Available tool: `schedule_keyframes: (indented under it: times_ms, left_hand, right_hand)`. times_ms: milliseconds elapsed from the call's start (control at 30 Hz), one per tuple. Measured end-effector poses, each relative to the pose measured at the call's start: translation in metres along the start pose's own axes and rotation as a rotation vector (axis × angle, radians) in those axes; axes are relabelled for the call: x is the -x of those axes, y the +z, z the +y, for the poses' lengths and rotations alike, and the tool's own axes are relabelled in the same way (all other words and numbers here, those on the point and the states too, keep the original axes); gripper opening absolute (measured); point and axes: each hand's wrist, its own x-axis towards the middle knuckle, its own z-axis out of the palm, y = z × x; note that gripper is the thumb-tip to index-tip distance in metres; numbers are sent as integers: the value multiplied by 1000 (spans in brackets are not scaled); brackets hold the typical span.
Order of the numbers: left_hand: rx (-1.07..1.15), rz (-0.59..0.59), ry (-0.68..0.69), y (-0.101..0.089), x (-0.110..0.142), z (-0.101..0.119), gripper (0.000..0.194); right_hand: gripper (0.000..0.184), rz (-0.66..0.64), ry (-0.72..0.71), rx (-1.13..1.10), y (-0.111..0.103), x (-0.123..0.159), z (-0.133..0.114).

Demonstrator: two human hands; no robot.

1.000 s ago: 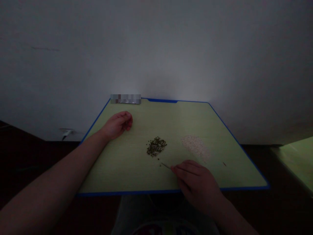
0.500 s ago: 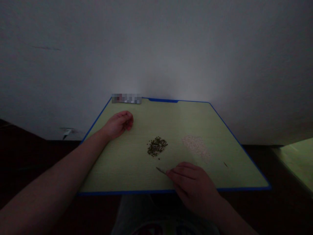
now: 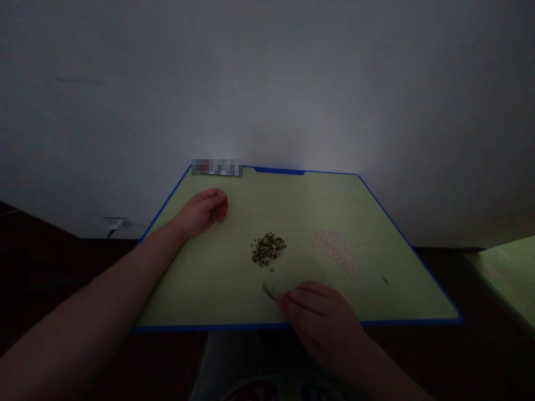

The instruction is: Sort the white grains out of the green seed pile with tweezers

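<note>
On the left of the pale green, blue-edged tabletop (image 3: 200, 289), my left hand (image 3: 204, 211) rests in a loose curl with nothing visible in it. Near the front edge, my right hand (image 3: 320, 312) pinches a thin, slightly curved tool (image 3: 270, 291), its tip pointing left and away from me. The tool is too dim and blurred to tell its exact kind. Just beyond its tip lies a scattered pile of small dark seeds (image 3: 267, 250), with one stray seed (image 3: 271, 270) on the near side. A spread of pale, rice-like grains (image 3: 336, 250) lies right of the dark pile.
A small thin brown stick (image 3: 385, 280) lies toward the right edge of the table. At the back left corner is a flat, blurred-out item (image 3: 217, 168). A grey wall (image 3: 267, 83) rises behind the table. Another pale green surface (image 3: 510, 273) shows at far right.
My right hand has shifted slightly left and toward me, and the tool has turned a little, with its tip now farther left. My left hand and both piles look the same.
</note>
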Motion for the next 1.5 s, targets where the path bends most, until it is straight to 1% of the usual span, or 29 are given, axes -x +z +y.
schedule_keyframes:
  times_ms: [67, 133, 300, 367, 467, 567, 633, 767, 867, 967, 1067, 1133, 1367, 1433, 1500]
  left_hand:
    - [-3, 2, 0, 0, 0, 1, 15]
    - [-5, 1, 3, 0, 1, 1, 15]
    - [22, 2, -12, 0, 2, 2, 16]
    - [23, 7, -24, 0, 2, 2, 16]
    - [11, 7, -20, 0, 2, 3, 17]
    - [11, 4, -7, 0, 2, 3, 16]
    - [20, 3, -4, 0, 2, 3, 16]
    - [20, 3, -9, -1, 1, 2, 14]
    - [15, 2, -8, -1, 1, 2, 13]
    - [16, -2, -1, 0, 1, 2, 14]
    - [14, -1, 1, 0, 1, 2, 14]
    - [15, 5, 5, 0, 0, 1, 15]
    - [9, -1, -3, -1, 1, 2, 15]
    - [4, -5, -3, 0, 2, 2, 14]
    - [-3, -9, 1, 0, 2, 3, 15]
  right_hand:
    - [27, 3, -3, 68, 5, 0, -3]
    - [27, -1, 22, 134, 8, 2, -5]
    - [31, -28, 133, 294, 3, 9, 1]
    - [31, -14, 181, 304, 0, 9, 5]
    - [30, 15, 219, 218, -2, 5, 10]
    - [29, 20, 189, 133, -3, -1, 14]
    - [28, 3, 142, 90, -4, -4, 16]
    - [29, -27, 63, 12, -5, -3, 13]
    - [28, 2, 24, 8, 0, -3, 8]
    - [27, 7, -6, 75, 8, -5, 2]
    - [26, -20, 5, 150, 14, -8, 0]
    - [26, -23, 29, 189, 14, -8, 1]
    - [27, -15, 165, 354, 1, 4, 13]
    - [26, -3, 162, 354, 0, 4, 11]
    - [25, 15, 113, 308, 3, 1, 7]
